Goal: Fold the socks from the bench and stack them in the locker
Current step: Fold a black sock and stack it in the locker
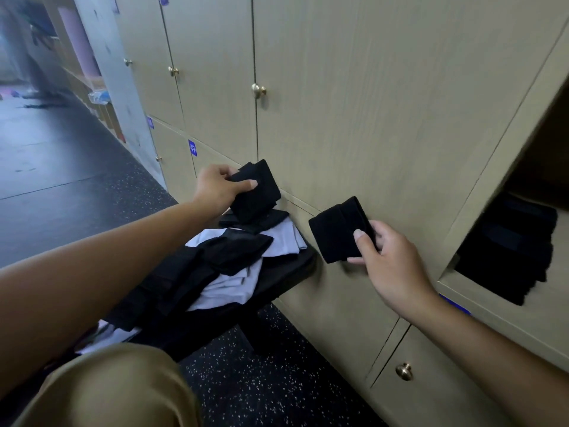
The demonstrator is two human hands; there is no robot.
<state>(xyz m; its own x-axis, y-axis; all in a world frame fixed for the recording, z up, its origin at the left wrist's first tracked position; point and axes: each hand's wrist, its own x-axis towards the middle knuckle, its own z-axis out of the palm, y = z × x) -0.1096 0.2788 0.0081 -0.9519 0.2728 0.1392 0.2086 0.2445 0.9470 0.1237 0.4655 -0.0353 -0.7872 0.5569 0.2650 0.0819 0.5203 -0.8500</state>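
One folded black sock point(257, 192) is pinched in the left hand point(217, 188) above the surface point(286, 272), another folded sock point(338, 231) is gripped by the right hand point(389, 263) beside the open locker point(492, 291).

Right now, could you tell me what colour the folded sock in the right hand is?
Plain black: the folded sock, pinched by the right hand, shows best in the head view.

Folded black socks point(337, 231), held aloft
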